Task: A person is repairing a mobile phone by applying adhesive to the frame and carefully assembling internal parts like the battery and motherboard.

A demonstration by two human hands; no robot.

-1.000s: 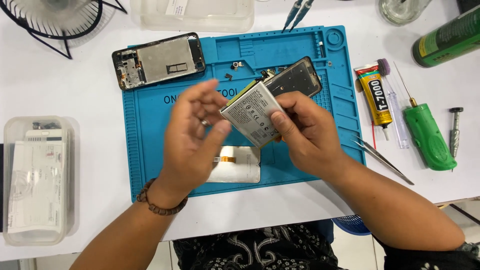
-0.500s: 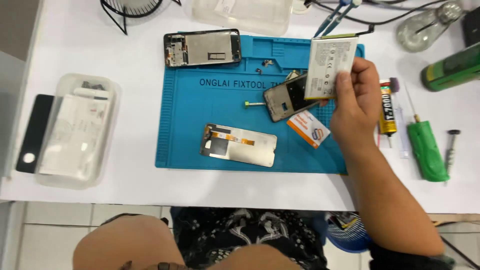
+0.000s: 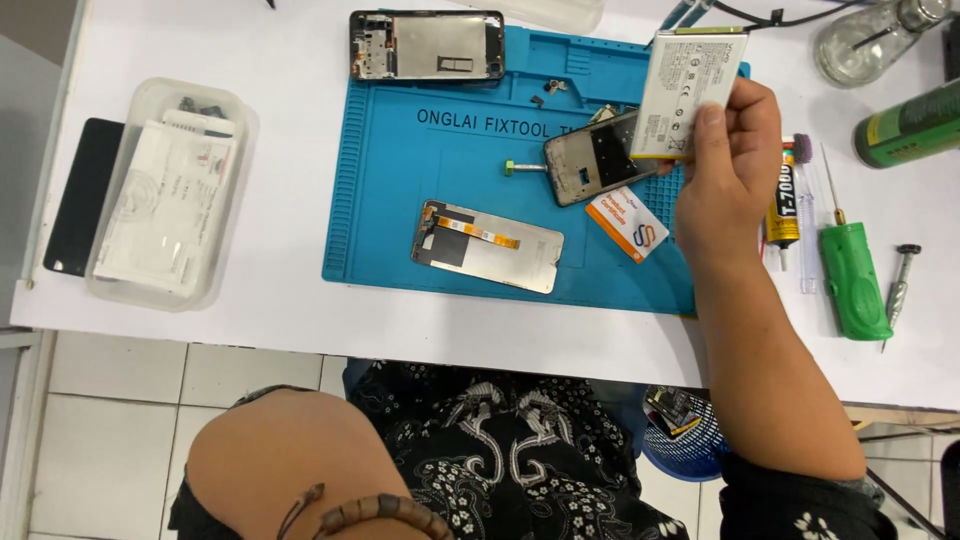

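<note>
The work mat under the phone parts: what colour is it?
The work mat is bright blue, seen clearly in the head view.

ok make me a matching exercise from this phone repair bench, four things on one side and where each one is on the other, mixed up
Things
1. phone battery
2. detached screen with orange ribbon cable
3. green-handled screwdriver
4. clear plastic box

Places
A. on the white table left of the blue mat
B. lying flat on the mat, near its front edge
C. held up in the right hand, over the mat's far right corner
D. on the white table right of the mat, beside the glue tube

Pairs: 1-C, 2-B, 3-D, 4-A
</note>
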